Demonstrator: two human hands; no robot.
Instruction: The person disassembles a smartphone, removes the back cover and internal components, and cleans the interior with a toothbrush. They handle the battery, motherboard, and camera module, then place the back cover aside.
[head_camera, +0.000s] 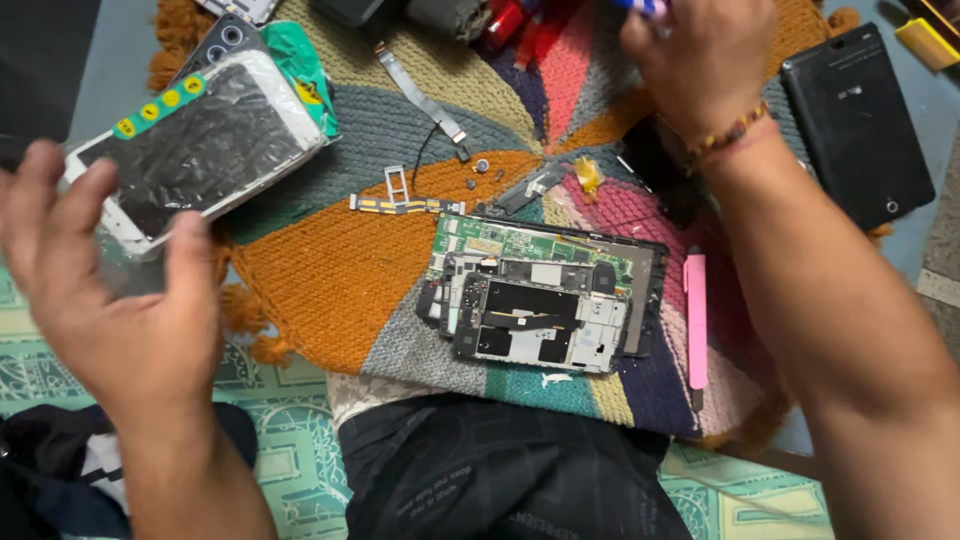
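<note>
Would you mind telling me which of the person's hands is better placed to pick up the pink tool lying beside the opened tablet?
Probably the right hand: the pink tool lies beside its forearm, right of the opened tablet. The left hand holds a cracked phone.

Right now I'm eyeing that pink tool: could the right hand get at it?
Probably yes. The pink tool lies bare on the mat, right beside the right forearm, nothing on top. The right hand is up at the mat's far edge, so it would need to draw back.
</note>
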